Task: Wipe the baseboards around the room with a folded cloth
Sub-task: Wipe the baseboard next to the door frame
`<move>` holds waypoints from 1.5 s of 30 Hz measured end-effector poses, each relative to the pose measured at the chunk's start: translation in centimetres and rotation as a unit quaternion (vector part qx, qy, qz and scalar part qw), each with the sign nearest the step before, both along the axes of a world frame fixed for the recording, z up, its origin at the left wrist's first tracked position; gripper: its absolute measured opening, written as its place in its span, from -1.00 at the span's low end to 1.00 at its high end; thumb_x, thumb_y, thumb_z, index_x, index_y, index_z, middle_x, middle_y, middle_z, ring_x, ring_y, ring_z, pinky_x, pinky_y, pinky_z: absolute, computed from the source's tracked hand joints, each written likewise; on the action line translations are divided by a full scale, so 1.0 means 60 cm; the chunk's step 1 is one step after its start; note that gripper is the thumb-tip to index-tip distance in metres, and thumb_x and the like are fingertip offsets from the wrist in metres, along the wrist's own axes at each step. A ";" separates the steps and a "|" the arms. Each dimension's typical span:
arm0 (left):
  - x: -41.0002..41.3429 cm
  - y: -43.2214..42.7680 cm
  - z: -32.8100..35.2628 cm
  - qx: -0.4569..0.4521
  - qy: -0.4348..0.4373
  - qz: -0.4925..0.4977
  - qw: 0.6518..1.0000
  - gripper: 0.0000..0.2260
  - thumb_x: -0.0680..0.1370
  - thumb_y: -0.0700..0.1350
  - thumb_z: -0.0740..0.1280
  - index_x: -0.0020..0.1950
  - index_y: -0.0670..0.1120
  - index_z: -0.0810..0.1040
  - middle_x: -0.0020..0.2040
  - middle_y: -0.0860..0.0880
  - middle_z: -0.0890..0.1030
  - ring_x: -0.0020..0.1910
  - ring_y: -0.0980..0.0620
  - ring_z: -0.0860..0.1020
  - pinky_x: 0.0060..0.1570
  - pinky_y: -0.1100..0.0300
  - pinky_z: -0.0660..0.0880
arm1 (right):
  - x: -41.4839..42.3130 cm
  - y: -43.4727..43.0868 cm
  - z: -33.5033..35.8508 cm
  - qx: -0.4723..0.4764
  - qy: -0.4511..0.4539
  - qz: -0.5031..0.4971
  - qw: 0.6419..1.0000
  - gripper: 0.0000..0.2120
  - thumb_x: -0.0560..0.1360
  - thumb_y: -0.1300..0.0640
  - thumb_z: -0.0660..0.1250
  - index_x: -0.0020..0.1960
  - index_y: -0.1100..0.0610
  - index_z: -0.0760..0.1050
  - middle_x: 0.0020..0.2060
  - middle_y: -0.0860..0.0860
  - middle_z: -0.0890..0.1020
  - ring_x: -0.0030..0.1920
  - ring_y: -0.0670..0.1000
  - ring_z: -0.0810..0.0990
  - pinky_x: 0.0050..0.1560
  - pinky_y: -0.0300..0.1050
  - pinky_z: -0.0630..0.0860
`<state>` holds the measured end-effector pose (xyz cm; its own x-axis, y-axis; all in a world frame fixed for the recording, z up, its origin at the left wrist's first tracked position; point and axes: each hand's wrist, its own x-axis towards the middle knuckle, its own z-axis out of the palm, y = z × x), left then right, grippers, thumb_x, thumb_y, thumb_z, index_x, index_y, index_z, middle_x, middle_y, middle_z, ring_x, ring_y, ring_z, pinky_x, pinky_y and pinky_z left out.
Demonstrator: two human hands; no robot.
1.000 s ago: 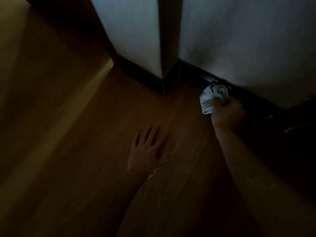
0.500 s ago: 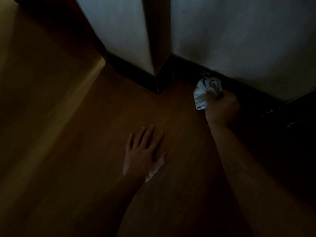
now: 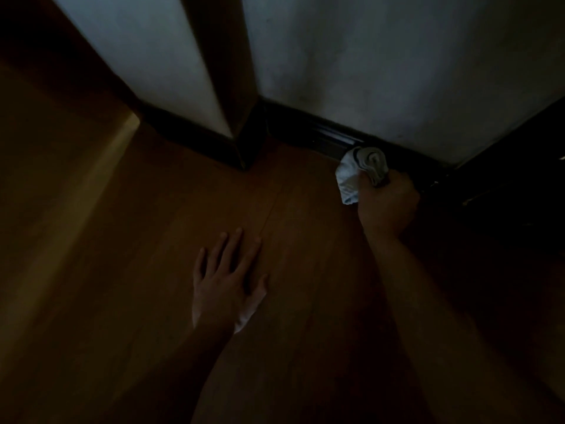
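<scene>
A person's right hand (image 3: 386, 205) clutches a bunched white cloth (image 3: 356, 174) against the dark baseboard (image 3: 321, 136), which runs leftward toward the corner (image 3: 244, 156); the left hand (image 3: 229, 283), fingers spread flat, braces on the wooden floor (image 3: 146, 240), farther off.

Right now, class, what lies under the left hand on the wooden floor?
A small white scrap peeks out from beneath the left hand on the brown wooden floor. The palm covers the rest; what it is cannot be told.
</scene>
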<state>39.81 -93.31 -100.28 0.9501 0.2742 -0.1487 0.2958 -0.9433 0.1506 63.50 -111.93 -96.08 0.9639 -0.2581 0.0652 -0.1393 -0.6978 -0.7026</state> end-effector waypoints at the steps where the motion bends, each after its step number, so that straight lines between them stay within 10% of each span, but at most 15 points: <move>1: 0.000 0.000 0.000 0.002 0.001 -0.001 1.000 -0.39 0.61 0.38 -0.04 0.64 0.24 -0.03 0.66 0.07 -0.05 0.63 -0.02 -0.08 0.55 -0.19 -0.08 | -0.001 -0.010 0.000 0.002 0.000 -0.005 1.000 -0.77 0.46 0.01 0.39 -0.11 0.21 0.60 -0.10 0.15 0.63 -0.13 0.16 0.63 -0.23 -0.13 0.43; 45: 0.000 -0.003 0.007 0.001 -0.015 -0.004 1.000 -0.40 0.61 0.37 -0.05 0.62 0.19 0.13 0.65 0.03 0.06 0.63 -0.02 -0.04 0.54 -0.17 -0.06 | -0.006 -0.083 -0.006 0.008 -0.007 -0.044 0.999 -0.71 0.48 -0.02 0.42 -0.11 0.24 0.61 -0.13 0.18 0.64 -0.15 0.16 0.62 -0.25 -0.05 0.54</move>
